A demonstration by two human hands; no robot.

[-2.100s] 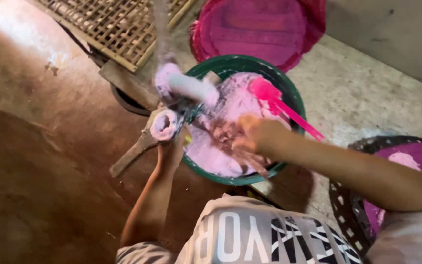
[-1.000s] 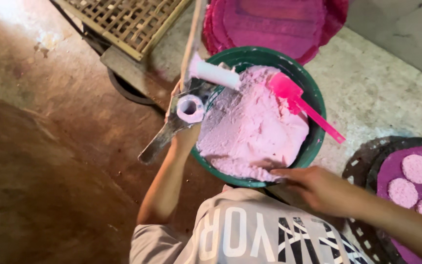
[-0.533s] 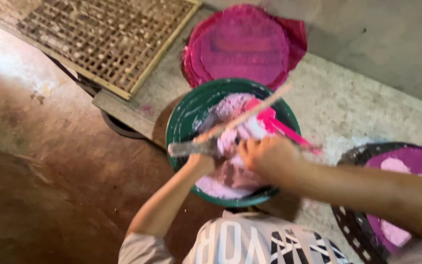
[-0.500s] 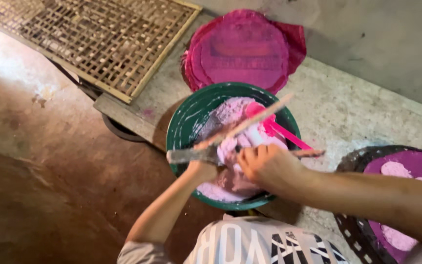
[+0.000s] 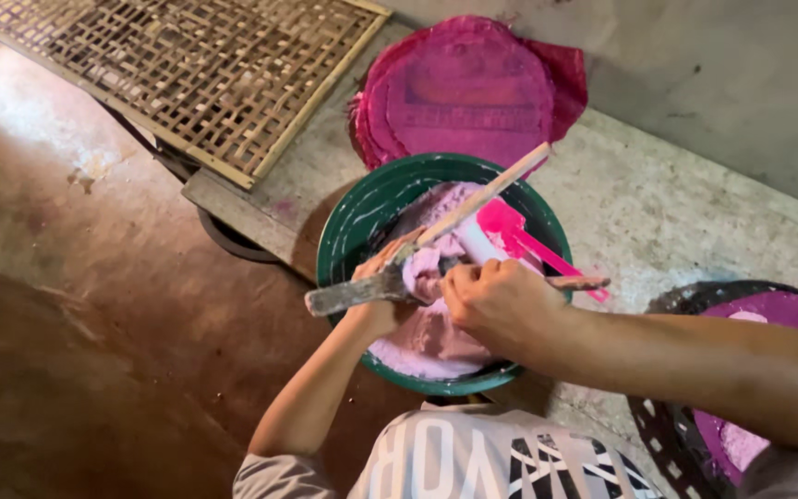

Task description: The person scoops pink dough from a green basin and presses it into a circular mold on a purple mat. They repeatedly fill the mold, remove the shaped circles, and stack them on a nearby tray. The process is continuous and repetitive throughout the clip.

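A green bowl (image 5: 342,231) holds pale pink dough (image 5: 422,340). My left hand (image 5: 379,298) grips a long wooden-handled tool (image 5: 484,196) that lies slantwise over the bowl, its grey end (image 5: 344,298) pointing left. My right hand (image 5: 496,300) is closed right next to it, over the dough, with a thin stick (image 5: 586,282) poking out to the right. A pink plastic scoop (image 5: 508,226) rests in the bowl behind the hands. A lump of dough sits on the tool between my two hands.
A bamboo lattice tray (image 5: 187,65) lies at the upper left. A stack of round magenta mats (image 5: 468,88) sits behind the bowl. A dark basket (image 5: 671,434) with a purple tray (image 5: 768,310) stands at the right. Brown floor is at the left.
One second ago the tool stood raised at the bowl's left rim and my right hand was at the near rim. Now the tool lies across the bowl and my right hand is on it.
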